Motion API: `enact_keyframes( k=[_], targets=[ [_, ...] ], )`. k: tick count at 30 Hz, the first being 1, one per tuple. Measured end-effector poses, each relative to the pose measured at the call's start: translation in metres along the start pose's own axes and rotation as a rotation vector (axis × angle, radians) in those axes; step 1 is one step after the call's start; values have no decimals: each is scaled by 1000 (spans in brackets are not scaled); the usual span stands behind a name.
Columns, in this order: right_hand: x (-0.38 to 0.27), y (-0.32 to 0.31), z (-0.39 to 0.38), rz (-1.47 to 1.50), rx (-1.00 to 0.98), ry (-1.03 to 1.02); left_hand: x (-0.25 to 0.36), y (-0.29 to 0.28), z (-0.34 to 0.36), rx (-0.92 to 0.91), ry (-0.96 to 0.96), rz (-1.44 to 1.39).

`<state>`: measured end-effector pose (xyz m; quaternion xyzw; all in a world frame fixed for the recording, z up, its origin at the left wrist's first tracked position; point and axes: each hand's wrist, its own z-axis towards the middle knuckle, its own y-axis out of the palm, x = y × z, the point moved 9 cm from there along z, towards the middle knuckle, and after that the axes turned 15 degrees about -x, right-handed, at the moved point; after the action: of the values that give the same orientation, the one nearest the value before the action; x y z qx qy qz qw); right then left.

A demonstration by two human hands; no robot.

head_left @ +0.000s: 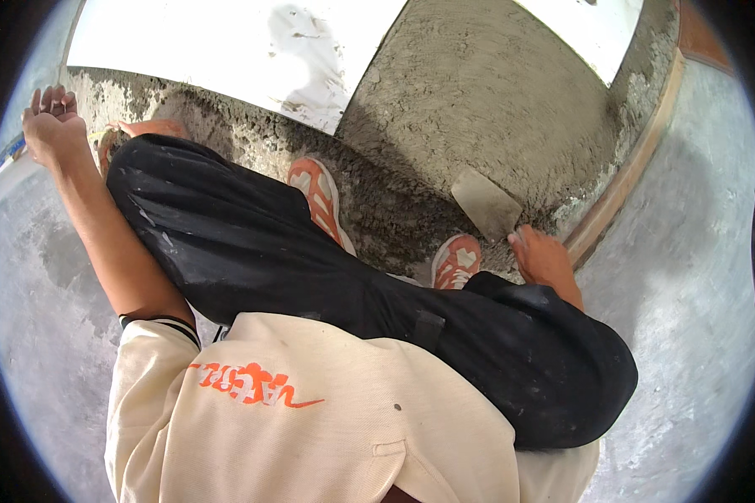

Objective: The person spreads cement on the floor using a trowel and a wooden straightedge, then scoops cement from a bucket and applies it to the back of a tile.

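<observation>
My right hand point(545, 258) is closed around the hidden handle of a trowel point(486, 204), beside my right shoe. The trowel's flat grey blade rests on or just above the near edge of a wet grey mortar bed point(486, 92); contact cannot be told. My left hand point(54, 127) is held out at the far left beyond my knee, palm showing and fingers loosely bent and apart, with nothing visible in it. A large white tile point(226, 50) lies beside the mortar on the left, smudged with grey marks.
Another white tile point(600, 33) borders the mortar at the far right. A wooden strip point(625, 184) runs along the right side, next to pale grey floor point(688, 277). My orange-and-white shoes point(317, 197) stand on rough, dark mortar. An unclear orange-pink thing point(155, 128) lies beyond my left knee.
</observation>
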<state>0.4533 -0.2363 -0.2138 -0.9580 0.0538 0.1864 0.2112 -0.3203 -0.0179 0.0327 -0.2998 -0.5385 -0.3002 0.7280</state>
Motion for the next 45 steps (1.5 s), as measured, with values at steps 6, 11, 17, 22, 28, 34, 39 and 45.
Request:
enact_keyframes(
  k=[6,11,17,22,28,34,39,45],
  targets=[
    [-33,-14,26,273,40,-140,1,-19,-8,87,10,-14],
    [-45,5,38,-54,26,-133,7,-12,-18,75,8,-16],
    [-70,-36,28,-207,173,-157,12,-14,-25,86,35,-8],
    [-85,-38,57,-386,128,-117,9,-22,-21,80,28,36],
    [-109,-60,74,-314,264,-242,19,-16,-42,137,54,69],
    [-165,-62,107,-414,163,-247,18,-26,-42,141,64,118],
    [-176,-77,112,-353,162,-287,17,-41,-42,183,36,115],
    [-153,-79,98,-360,179,-184,11,-26,-46,183,8,102]
  ],
)
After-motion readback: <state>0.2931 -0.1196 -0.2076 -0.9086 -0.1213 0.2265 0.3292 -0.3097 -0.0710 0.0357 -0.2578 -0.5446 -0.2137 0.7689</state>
